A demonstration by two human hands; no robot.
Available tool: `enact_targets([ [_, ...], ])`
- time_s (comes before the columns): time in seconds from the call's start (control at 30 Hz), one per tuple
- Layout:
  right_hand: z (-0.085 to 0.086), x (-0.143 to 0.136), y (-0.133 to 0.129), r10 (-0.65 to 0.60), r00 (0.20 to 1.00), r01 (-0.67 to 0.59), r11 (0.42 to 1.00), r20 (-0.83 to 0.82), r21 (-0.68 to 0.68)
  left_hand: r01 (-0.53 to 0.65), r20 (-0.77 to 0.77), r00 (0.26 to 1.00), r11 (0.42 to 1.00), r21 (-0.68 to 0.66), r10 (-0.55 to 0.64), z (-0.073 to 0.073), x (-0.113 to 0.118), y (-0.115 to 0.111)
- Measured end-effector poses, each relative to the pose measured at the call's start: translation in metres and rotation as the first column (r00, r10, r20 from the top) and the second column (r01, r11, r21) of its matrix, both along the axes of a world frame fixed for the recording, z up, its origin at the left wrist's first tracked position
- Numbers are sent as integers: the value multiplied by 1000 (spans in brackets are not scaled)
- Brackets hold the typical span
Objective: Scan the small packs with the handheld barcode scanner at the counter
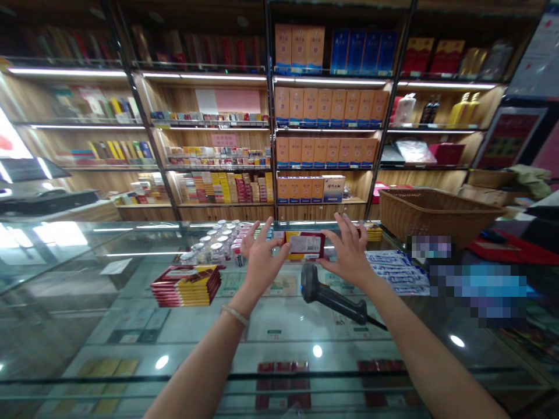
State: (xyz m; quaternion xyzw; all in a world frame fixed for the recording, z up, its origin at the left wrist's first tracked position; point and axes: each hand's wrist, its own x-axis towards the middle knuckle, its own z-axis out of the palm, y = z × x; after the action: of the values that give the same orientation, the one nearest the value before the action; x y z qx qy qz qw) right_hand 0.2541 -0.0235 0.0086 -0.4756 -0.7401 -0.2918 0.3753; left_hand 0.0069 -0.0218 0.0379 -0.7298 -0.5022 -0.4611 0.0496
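A flat red-and-yellow packet, with a barcode label facing me, is between my two hands above the glass counter. My left hand has its thumb and index finger at the packet's left end, the other fingers raised. At the right end are the thumb and fingers of my right hand. Below the packet a black barcode scanner lies on the glass, its cable running right under my right forearm. Left of my left hand sits a stack of similar red-and-yellow packets.
Several clear lidded jars stand behind the stack. Blue-and-white packets lie right of my right hand. A wicker basket stands at the back right. Beyond the glass counter are shelves of orange boxes.
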Motion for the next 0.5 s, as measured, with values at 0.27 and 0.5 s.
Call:
enact_targets([
  [0.27, 5, 1, -6, -15, 997, 11, 998, 76, 54, -145, -138, 977, 983, 111, 160, -5, -4, 2],
  [0.5, 6, 0, -7, -22, 993, 10, 995, 116, 104, -11, -432, 891, 957, 291, 141, -3, -6, -8],
])
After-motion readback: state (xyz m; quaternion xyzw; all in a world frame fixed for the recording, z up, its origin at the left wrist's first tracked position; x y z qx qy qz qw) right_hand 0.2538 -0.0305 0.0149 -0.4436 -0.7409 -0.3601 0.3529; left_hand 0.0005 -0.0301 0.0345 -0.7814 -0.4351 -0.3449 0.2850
